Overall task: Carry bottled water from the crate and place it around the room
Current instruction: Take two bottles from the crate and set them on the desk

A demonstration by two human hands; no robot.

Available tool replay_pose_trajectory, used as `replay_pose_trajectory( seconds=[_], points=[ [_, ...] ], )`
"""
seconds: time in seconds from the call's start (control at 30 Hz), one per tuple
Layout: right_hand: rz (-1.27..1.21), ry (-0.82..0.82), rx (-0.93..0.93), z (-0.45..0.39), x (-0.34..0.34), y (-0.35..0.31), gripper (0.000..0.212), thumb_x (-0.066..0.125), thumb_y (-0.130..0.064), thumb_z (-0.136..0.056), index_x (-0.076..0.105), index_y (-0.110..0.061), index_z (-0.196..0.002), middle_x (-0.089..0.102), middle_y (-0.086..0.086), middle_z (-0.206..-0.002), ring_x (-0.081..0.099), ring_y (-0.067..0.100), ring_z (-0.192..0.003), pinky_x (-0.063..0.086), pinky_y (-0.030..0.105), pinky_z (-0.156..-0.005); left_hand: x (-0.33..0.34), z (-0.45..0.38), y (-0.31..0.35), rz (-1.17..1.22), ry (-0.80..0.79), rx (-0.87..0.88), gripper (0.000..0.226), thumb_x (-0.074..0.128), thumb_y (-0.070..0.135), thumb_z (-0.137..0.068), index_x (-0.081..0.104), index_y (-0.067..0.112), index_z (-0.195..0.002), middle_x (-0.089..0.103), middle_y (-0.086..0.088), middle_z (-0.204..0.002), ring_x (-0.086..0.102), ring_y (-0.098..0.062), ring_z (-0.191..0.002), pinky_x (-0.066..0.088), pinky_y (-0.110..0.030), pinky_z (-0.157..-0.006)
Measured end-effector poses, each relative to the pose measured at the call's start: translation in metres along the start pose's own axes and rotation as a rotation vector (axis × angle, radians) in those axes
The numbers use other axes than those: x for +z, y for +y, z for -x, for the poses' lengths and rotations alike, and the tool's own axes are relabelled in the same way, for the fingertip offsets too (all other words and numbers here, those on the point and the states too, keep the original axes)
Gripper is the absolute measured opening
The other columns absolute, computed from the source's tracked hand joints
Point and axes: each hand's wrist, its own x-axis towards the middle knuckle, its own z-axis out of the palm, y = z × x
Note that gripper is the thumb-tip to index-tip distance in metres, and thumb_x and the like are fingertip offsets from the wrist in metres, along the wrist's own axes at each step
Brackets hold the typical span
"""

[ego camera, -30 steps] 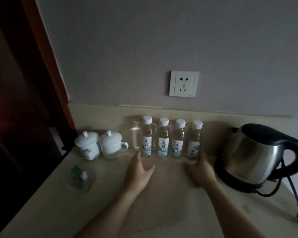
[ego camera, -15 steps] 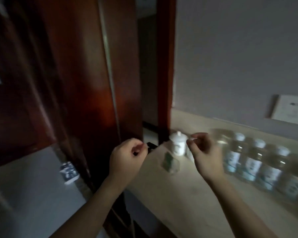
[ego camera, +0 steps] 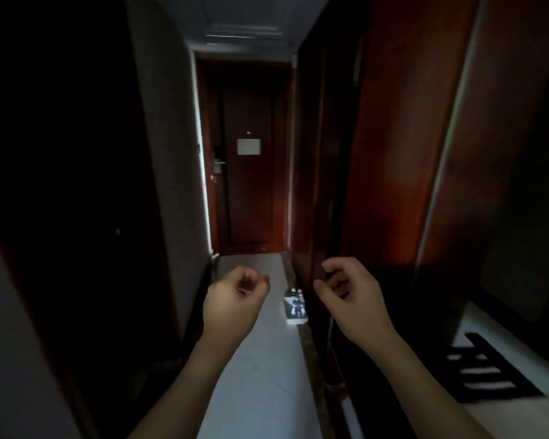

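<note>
Dim hallway ahead now instead of desk with its bottle row: turned away, left hand [ego camera: 235, 304] and right hand [ego camera: 351, 299] loosely curled, empty, heading toward crate [ego camera: 295, 307] on floor [ego camera: 254, 375] for more.

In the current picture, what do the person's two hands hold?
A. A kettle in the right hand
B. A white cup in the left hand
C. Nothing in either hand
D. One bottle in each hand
C: the left hand and the right hand have loosely curled fingers with nothing between them.
</note>
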Motion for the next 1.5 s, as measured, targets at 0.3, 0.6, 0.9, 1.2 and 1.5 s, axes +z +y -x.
replay_pose_trajectory(
  seconds=[0.3,0.6,0.9,1.2,1.5],
  points=[
    [-0.08,-0.058,0.053,-0.093,0.08,0.028,0.024,0.075,-0.016,-0.083,0.066,-0.025,-0.103,0.066,-0.009,-0.096,0.063,0.008,-0.082,0.051,0.019,-0.069,-0.006,-0.096,-0.052,0.054,-0.032,0.007,0.019,0.063,0.045,-0.069,0.068,0.028,-0.075,0.071,0.008,-0.072,0.069,-0.011,-0.071,0.058,-0.041,-0.073],
    [-0.126,-0.145,0.13,-0.173,0.141,0.084,0.034,0.075,-0.023,-0.083,0.056,-0.033,-0.109,0.068,-0.006,-0.093,0.066,0.009,-0.084,0.057,0.033,-0.078,0.024,-0.179,-0.091,-0.023,-0.039,0.021,0.007,0.071,0.035,-0.074,0.068,0.032,-0.081,0.071,0.019,-0.081,0.069,-0.003,-0.076,0.058,-0.036,-0.076],
    [-0.204,-0.084,0.13,-0.29,0.194,0.186,0.033,0.078,-0.026,-0.079,0.062,-0.03,-0.107,0.067,-0.01,-0.093,0.065,0.007,-0.083,0.058,0.035,-0.077,0.116,-0.286,-0.139,-0.031,-0.018,0.069,0.007,0.069,0.031,-0.074,0.07,0.027,-0.079,0.072,0.004,-0.079,0.068,-0.009,-0.073,0.057,-0.034,-0.07],
    [-0.212,-0.094,0.178,-0.422,0.227,0.262,0.037,0.075,-0.04,-0.075,0.062,-0.032,-0.109,0.069,-0.014,-0.089,0.066,0.007,-0.08,0.059,0.04,-0.075,0.193,-0.411,-0.169,-0.084,-0.088,0.067,0.023,0.075,0.013,-0.081,0.066,0.034,-0.085,0.072,0.01,-0.076,0.066,0.0,-0.068,0.05,-0.011,-0.064],
    [-0.195,-0.142,0.153,-0.519,0.302,0.296,0.031,0.076,-0.024,-0.083,0.062,-0.026,-0.111,0.07,-0.009,-0.091,0.063,-0.001,-0.078,0.052,0.019,-0.068,0.217,-0.512,-0.243,-0.114,-0.085,0.063,0.016,0.076,0.031,-0.077,0.065,0.036,-0.088,0.071,0.007,-0.085,0.068,-0.007,-0.076,0.055,-0.026,-0.064]
  ],
)
